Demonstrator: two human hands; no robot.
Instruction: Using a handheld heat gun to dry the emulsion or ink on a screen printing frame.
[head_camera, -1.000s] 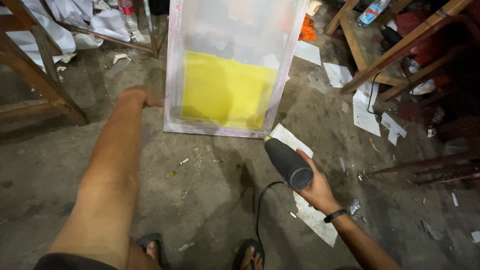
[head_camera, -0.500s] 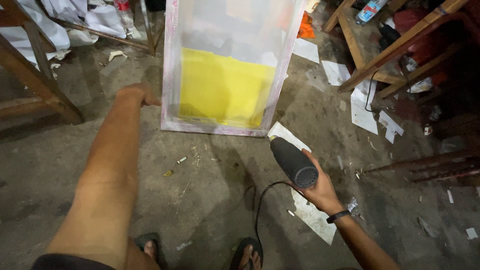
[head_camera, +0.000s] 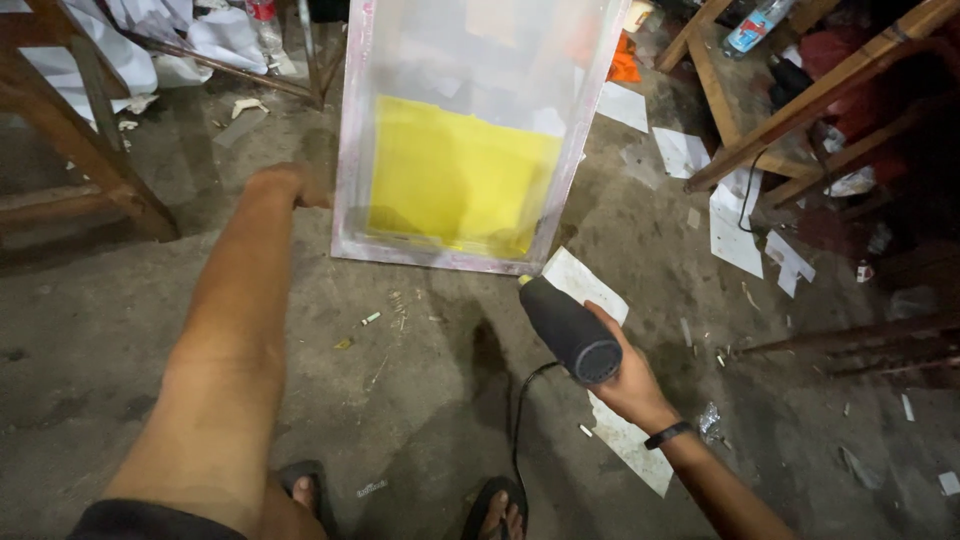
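A screen-printing frame (head_camera: 352, 150) with a pale frame and a yellow coated mesh panel (head_camera: 455, 180) stands tilted on the concrete floor ahead of me. My left hand (head_camera: 290, 185) reaches out and grips its left edge near the bottom. My right hand (head_camera: 625, 365) holds a black hair dryer (head_camera: 565, 328) by the handle, its nozzle aimed at the lower right corner of the frame. The dryer's black cord (head_camera: 522, 420) hangs down toward my feet.
Wooden stands rise at the left (head_camera: 85, 150) and at the upper right (head_camera: 800, 100). White paper sheets (head_camera: 735, 235) and scraps litter the floor. A plastic bottle (head_camera: 748, 30) lies at the top right. My sandalled feet (head_camera: 495, 505) are at the bottom edge.
The dryer in my right hand has drifted slightly down and right. My left hand stays on the frame's edge.
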